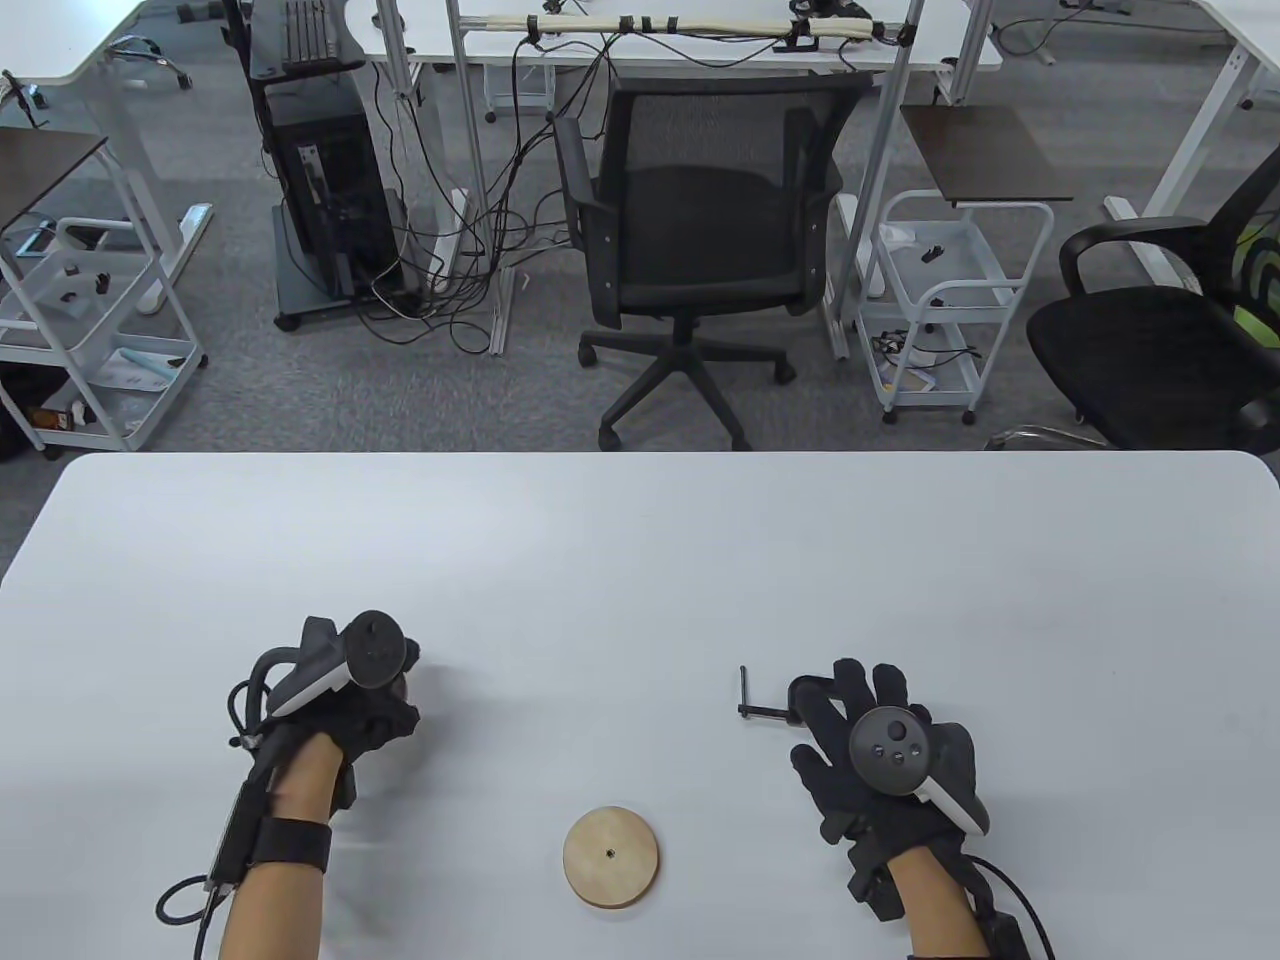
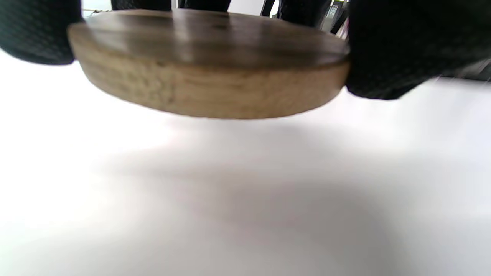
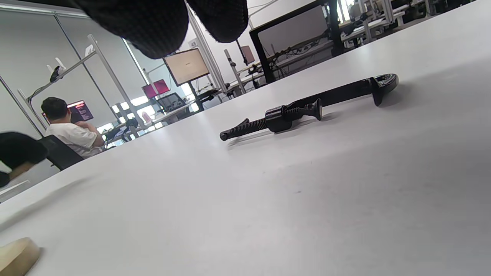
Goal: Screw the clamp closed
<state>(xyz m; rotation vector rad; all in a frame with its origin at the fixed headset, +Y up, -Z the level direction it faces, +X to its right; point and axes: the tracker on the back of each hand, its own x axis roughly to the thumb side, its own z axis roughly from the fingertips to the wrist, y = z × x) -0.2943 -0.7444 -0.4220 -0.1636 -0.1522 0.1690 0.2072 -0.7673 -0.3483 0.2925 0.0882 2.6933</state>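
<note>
A black C-clamp (image 3: 291, 113) lies flat on the white table (image 1: 620, 560), its threaded screw backed part way out. In the table view only its screw and crossbar handle (image 1: 752, 700) stick out to the left of my right hand (image 1: 850, 705). That hand hovers over the clamp with fingers spread, and its fingertips (image 3: 153, 27) hang above the clamp without touching it. My left hand (image 1: 385, 700) is curled at the left. Its fingers (image 2: 399, 50) grip a round wooden disc (image 2: 209, 65) by the rim, close over the table.
A second wooden disc (image 1: 611, 857) with a small centre hole lies near the front edge between my hands, and its edge shows in the right wrist view (image 3: 15, 255). An office chair (image 1: 700, 230) and carts stand beyond the table's far edge.
</note>
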